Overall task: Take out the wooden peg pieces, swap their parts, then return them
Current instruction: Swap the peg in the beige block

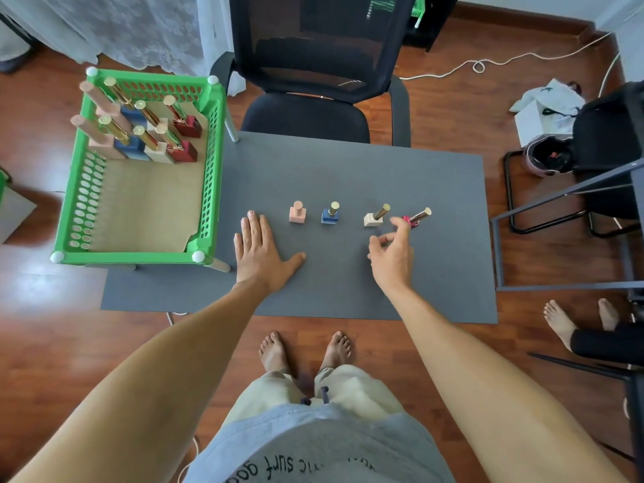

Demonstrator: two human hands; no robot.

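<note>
Several peg pieces stand in a row on the grey table (pixel 348 169): a pink one with a pink peg (pixel 297 213), a blue one with a gold peg (pixel 330 214), a cream one with a gold peg (pixel 375 216), and a red one with a gold peg (pixel 416 217). My left hand (pixel 259 252) lies flat on the table, left of the pink piece. My right hand (pixel 392 251) hovers just in front of the red piece, fingers loosely curled and holding nothing; its index fingertip partly hides the red base.
A green basket (pixel 209 190) at the table's left holds several more peg pieces at its far end. A black mesh chair (pixel 313 81) stands behind the table. A metal frame (pixel 557 203) and another person's bare feet (pixel 575 320) are at the right.
</note>
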